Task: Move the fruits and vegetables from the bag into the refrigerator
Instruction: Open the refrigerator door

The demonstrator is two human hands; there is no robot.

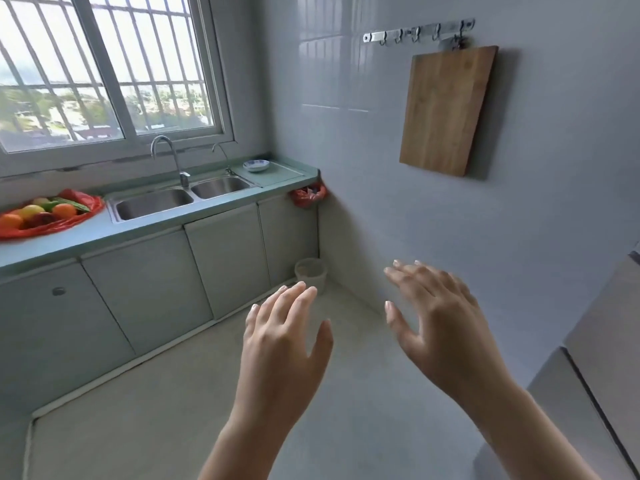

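The pale tiled wall (pixel 381 168) and the grey floor (pixel 156 427) fill most of the view, and a barred window (pixel 104 64) sits at upper left above the counter (pixel 86 233). Grey cabinets (pixel 138 299) run beneath the counter with their doors closed. The refrigerator (pixel 609 323) appears only as grey panels at the right edge, with its door seam closed. Both forearms extend forward over the floor at mid-height. The left hand (pixel 280 344) is held back-up with the fingers straight and slightly spread and the thumb out to the side; it grasps nothing and touches nothing. The right hand (pixel 440 327) is likewise released, its fingers extended and fanned toward the wall, with no contact with any surface. The two hands are near each other but apart. A wooden cutting board (pixel 446 109) hangs flat on the wall from a metal hook rail (pixel 415 31). A double steel sink (pixel 156 202) with a curved faucet (pixel 169 150) is set into the counter. The red bag (pixel 86 206) lies open on the counter at the left edge, just beside the sink and well apart from both hands. The fruits and vegetables (pixel 38 213) rest inside it: orange, yellow, red and green items. A second red bag (pixel 308 195) hangs at the far end of the counter, above a small bin (pixel 310 271) standing in the floor corner. A small dish (pixel 256 165) sits on the counter to the right of the sink.
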